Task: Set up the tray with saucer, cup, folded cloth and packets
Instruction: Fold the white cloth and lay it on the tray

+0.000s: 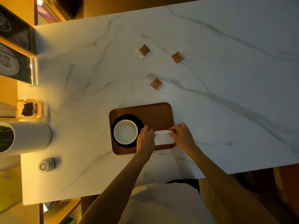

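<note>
A brown wooden tray (153,113) lies on the white marble table. On its left half a white cup (125,132) stands on a black saucer (129,117). A folded white cloth (163,137) rests on the tray's near right part. My left hand (145,137) holds the cloth's left end, right beside the cup. My right hand (182,135) pinches the cloth's right end at the tray's edge. Three brown packets lie on the table beyond the tray: one near (156,84), one far left (144,50), one far right (178,57).
Along the table's left edge stand a white cylinder pot (30,138), a glass jar with dark contents (28,109), a small round grey object (46,164) and dark framed signs (14,67). The table's near edge (242,171) runs just before my body.
</note>
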The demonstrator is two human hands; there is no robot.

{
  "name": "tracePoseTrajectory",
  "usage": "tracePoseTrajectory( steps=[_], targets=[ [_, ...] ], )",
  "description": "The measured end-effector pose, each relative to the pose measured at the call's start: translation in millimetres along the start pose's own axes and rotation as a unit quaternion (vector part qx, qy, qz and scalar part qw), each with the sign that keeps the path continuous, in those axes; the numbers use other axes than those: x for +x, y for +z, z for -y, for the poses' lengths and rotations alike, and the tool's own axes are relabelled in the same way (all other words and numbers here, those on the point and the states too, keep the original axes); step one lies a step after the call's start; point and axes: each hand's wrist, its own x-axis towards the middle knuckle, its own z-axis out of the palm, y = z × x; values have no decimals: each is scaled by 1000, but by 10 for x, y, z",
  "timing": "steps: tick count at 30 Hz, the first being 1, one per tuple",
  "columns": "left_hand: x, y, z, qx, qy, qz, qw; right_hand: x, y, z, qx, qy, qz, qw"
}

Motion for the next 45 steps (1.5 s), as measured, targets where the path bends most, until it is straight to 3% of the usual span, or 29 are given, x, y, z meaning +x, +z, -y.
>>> tracePoseTrajectory(
  steps=[4, 9, 12, 15, 22, 26, 37, 41, 45],
  targets=[
    [-28, 39, -14, 76, 20, -11, 997, -1, 2, -57, -48, -17, 15, 999],
    [-103, 118, 103, 128, 145, -5, 981, -81, -35, -101, -152, -176, -3, 973],
    [-132, 150, 171, 157, 168, 13, 973, -149, -3, -121, -207, -217, 42, 953],
    [-138, 130, 180, 155, 166, 17, 974, -176, 39, -156, -214, -224, 59, 949],
    [-101, 76, 166, 140, 117, 43, 982, -102, -25, -70, -127, -198, 15, 972],
    [-67, 54, 127, 125, 98, 55, 986, -79, -91, -10, -132, -181, -19, 974],
    [-130, 50, 37, 129, 55, 41, 989, 29, -45, -22, -117, -113, -21, 986],
    [-275, 110, 101, 164, 98, 7, 981, -58, 3, -85, -108, -132, -35, 985],
    [-422, 166, 196, 198, 145, 22, 969, -259, 55, -177, -182, -243, -49, 951]
  ],
)
